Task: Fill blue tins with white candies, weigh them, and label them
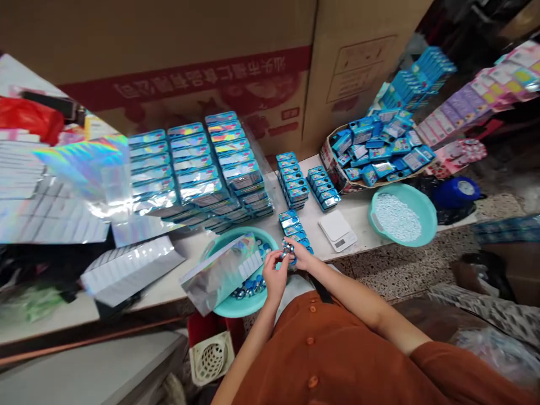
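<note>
My left hand point(275, 271) and my right hand point(301, 257) meet in front of my body, at the bench's near edge. Several small shiny round pieces point(288, 248), silver and blue, sit in the curled fingers of my right hand. The thumb and fingertips of my left hand pinch at one of them. Just left of my hands is a turquoise basin point(228, 311) with more blue and silver round pieces point(252, 288) in it. A glossy holographic sticker sheet point(219, 273) lies across the basin. Beyond my hands stands a short row of small blue boxes point(291, 222).
Stacked blue packs point(196, 163) fill the bench's back left, before a large carton point(189, 50). Rightward are a white digital scale point(335, 226), a box of loose blue packs point(379, 146) and a basin of white pellets point(428, 225). Sticker sheets point(130, 267) lie left.
</note>
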Demonstrator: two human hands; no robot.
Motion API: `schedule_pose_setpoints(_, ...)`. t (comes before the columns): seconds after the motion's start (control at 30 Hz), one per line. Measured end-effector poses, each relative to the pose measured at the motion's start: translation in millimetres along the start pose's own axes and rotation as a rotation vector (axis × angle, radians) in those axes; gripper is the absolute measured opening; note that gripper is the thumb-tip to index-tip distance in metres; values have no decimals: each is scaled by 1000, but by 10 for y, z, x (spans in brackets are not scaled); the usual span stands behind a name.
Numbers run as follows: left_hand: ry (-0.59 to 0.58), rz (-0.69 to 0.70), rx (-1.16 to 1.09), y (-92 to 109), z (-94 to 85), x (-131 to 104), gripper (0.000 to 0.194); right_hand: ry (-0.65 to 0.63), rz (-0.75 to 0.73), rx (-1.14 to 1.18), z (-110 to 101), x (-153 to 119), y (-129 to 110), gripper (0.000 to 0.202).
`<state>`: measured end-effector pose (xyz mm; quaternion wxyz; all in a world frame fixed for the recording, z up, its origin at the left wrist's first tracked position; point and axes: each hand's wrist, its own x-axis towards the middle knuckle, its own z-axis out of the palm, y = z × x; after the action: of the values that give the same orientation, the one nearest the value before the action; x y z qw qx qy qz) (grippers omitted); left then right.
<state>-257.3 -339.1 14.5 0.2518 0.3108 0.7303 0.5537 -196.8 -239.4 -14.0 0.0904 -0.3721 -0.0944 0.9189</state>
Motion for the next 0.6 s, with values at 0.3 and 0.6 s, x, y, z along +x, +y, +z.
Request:
schedule_pose_setpoints(0.3,-223,227,113,393,1124,797,17,14,-180,101,-833,-784,-818,19)
schedule_pose_setpoints(0.6,-463,362,514,273,2627,1793,18,216,-243,91,-1732,-1345,-1207,24)
